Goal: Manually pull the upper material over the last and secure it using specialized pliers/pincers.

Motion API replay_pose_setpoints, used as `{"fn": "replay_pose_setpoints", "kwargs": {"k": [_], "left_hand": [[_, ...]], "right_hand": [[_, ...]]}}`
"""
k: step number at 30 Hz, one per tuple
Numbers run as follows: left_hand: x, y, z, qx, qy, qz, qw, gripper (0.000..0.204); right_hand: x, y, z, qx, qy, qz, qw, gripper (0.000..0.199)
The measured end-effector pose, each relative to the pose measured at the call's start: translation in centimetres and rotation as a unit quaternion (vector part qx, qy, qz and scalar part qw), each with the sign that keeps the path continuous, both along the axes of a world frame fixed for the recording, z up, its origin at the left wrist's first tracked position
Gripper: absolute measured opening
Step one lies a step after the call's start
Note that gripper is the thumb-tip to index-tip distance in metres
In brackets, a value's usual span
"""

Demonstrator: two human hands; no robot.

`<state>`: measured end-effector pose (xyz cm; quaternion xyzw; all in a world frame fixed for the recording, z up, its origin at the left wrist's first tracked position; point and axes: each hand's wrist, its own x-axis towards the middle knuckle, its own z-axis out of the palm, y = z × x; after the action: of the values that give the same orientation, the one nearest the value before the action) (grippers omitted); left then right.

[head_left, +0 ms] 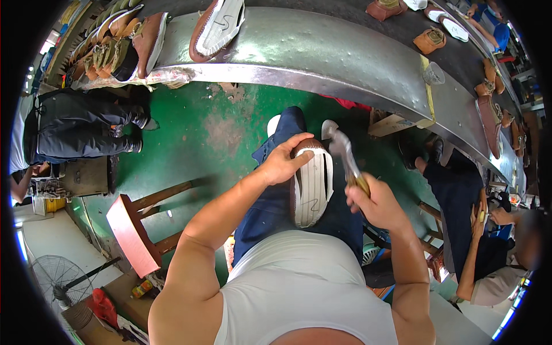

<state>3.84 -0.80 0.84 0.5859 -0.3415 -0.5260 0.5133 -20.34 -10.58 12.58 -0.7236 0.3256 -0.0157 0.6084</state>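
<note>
- A brown shoe (pixel 313 187) with a pale sole rests sole-up across the person's lap, its length pointing away from the body.
- The left hand (pixel 283 163) grasps the shoe's far end from the left side, thumb on the sole, fingers over the brown upper; most of the shoe extends from this grip back toward the body.
- The right hand (pixel 371 201), just right of the shoe and apart from it, is closed around the handle of what appears to be a hammer (pixel 344 150), though blur hides its exact shape.
- Navy trousers (pixel 259 210) lie beneath the shoe.
- Beyond the knees, a metal-topped bench (pixel 322 52) carries another upturned shoe (pixel 221 29).
- A wooden stool (pixel 131 236) stands to the left on the green floor (pixel 190 138).
</note>
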Motion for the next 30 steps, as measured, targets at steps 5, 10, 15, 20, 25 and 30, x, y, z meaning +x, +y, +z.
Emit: {"fn": "replay_pose_setpoints", "kwargs": {"k": [5, 10, 15, 20, 25, 30], "left_hand": [[1.4, -0.2, 0.0, -0.024, 0.112, -0.091, 0.989, 0.074], [-0.6, 1.9, -1.2, 0.006, 0.147, -0.001, 0.989, 0.090], [-5.3, 3.2, -2.3, 0.074, 0.045, 0.109, 0.990, 0.086], [-3.7, 3.1, -0.7, 0.096, 0.147, -0.083, 0.981, 0.094], [-4.0, 2.7, -1.2, 0.113, 0.282, -0.110, 0.946, 0.098], [-7.7, 5.4, -3.0, 0.098, 0.046, -0.108, 0.988, 0.102]], "right_hand": [[2.9, -1.4, -4.2, -0.028, 0.123, 0.017, 0.992, 0.028], [0.5, 3.7, -9.9, -0.168, 0.008, -0.147, 0.975, 0.041], [-0.2, 6.3, -14.3, 0.028, 0.025, -0.220, 0.975, 0.028], [-2.9, 5.0, -15.6, -0.117, 0.063, -0.152, 0.979, 0.018], [-4.3, 2.5, -10.7, -0.056, 0.112, -0.104, 0.987, 0.040], [-7.6, 2.4, -5.6, -0.128, 0.171, 0.022, 0.977, 0.042]]}}
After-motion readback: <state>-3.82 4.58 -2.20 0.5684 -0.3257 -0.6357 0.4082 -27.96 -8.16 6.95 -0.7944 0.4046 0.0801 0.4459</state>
